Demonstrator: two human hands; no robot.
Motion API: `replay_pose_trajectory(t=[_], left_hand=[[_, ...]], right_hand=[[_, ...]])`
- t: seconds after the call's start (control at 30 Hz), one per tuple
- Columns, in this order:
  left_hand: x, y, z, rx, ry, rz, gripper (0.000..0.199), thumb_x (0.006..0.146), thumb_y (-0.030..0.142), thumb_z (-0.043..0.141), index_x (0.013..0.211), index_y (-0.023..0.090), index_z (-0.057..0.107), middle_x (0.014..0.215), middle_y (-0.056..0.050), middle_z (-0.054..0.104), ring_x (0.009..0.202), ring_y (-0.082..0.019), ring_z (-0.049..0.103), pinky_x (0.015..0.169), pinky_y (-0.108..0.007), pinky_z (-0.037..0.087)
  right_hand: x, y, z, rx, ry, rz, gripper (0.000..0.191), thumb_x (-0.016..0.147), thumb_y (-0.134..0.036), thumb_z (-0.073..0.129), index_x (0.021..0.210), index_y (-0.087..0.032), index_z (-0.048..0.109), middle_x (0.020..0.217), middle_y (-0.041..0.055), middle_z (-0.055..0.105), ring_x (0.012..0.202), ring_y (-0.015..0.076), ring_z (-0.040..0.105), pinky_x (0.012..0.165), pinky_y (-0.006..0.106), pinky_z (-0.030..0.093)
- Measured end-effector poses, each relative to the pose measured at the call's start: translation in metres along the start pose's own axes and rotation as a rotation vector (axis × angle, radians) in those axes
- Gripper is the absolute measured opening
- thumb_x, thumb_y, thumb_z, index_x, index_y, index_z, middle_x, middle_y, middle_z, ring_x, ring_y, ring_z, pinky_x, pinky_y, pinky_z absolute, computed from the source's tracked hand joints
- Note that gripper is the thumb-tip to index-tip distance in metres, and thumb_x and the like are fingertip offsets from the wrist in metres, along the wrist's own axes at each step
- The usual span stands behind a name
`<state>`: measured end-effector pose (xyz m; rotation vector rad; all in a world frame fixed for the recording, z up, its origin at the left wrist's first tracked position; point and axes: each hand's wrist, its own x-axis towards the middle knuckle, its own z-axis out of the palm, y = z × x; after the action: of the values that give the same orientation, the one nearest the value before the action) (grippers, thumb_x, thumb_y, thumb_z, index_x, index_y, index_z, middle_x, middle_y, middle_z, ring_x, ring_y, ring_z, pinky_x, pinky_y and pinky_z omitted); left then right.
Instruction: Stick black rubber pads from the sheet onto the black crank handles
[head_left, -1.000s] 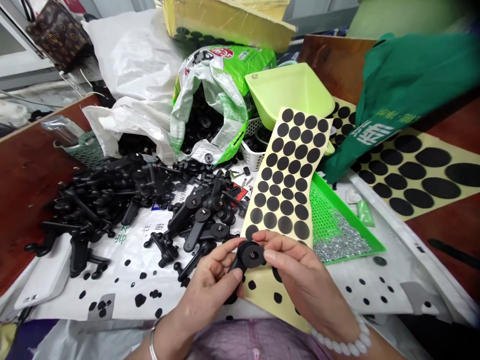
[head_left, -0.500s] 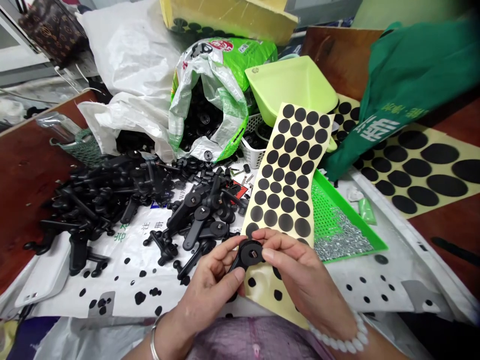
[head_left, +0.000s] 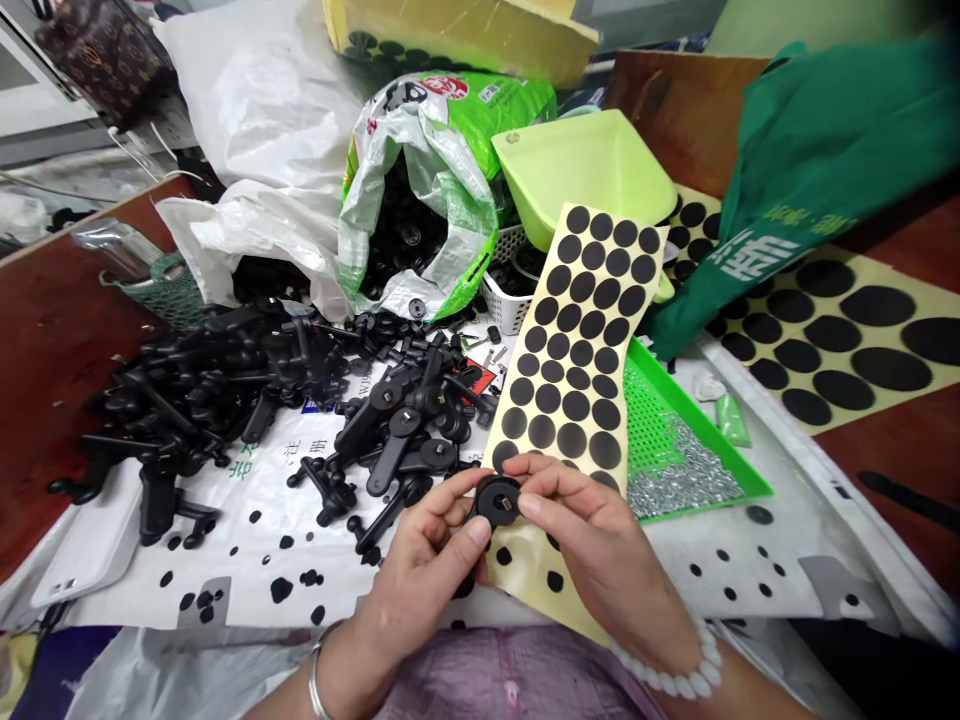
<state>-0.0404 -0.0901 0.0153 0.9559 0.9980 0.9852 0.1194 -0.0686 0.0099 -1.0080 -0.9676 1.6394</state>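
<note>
Between my hands is a black plastic part with a round, disc-shaped head (head_left: 498,499), a small metal piece showing near its centre. My left hand (head_left: 431,555) is closed around its lower left side, the thumb lying by the disc's lower edge. From the other side my right hand (head_left: 592,530) pinches the disc's rim between thumb and fingers. Directly beneath both hands lies a cream sheet of round black stickers (head_left: 564,375), its near end partly covered by them. Similar black parts (head_left: 405,450) are heaped just left of the sheet.
A larger pile of black parts (head_left: 202,390) spreads on the left. Behind stand an open green-and-white bag (head_left: 450,190) and a lime-green scoop-like container (head_left: 585,170). On the right are a green tray (head_left: 750,490) of small metal pieces, a green cloth (head_left: 817,180) and another sticker sheet (head_left: 889,290).
The disc-headed part has tilted and shifted slightly left. My left thumb has slid up closer to the disc's edge, and my right hand has moved a little left with it.
</note>
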Motion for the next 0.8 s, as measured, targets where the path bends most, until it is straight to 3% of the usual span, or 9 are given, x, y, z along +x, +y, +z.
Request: replay_pose_trajectory(t=[0.23, 0.43, 0.8], left_hand=[[0.002, 0.0, 0.004, 0.046, 0.109, -0.007, 0.039, 0.081, 0.035, 0.062, 0.115, 0.015, 0.056, 0.069, 0.001, 0.058, 0.049, -0.006, 0.049, 0.046, -0.017, 0.041], [0.004, -0.003, 0.003, 0.056, 0.128, 0.011, 0.036, 0.082, 0.033, 0.061, 0.114, 0.016, 0.057, 0.069, 0.001, 0.057, 0.049, -0.007, 0.05, 0.046, -0.017, 0.043], [0.002, -0.004, 0.003, 0.045, 0.156, 0.037, 0.035, 0.082, 0.034, 0.061, 0.112, 0.016, 0.057, 0.062, 0.003, 0.054, 0.048, -0.008, 0.049, 0.045, -0.017, 0.042]], right_hand=[[0.001, 0.004, 0.001, -0.116, 0.024, -0.046, 0.008, 0.077, -0.027, 0.067, 0.071, -0.022, 0.065, 0.105, 0.0014, 0.06, 0.102, 0.0169, 0.055, 0.088, 0.027, 0.041], [0.0, 0.001, 0.003, -0.284, 0.063, -0.144, 0.009, 0.079, -0.027, 0.063, 0.071, -0.021, 0.063, 0.105, 0.0039, 0.059, 0.106, 0.0211, 0.054, 0.091, 0.035, 0.04], [-0.01, 0.003, 0.01, -0.949, 0.204, -0.684, 0.008, 0.084, -0.016, 0.055, 0.089, -0.02, 0.058, 0.111, 0.01, 0.05, 0.106, 0.0252, 0.05, 0.088, 0.041, 0.043]])
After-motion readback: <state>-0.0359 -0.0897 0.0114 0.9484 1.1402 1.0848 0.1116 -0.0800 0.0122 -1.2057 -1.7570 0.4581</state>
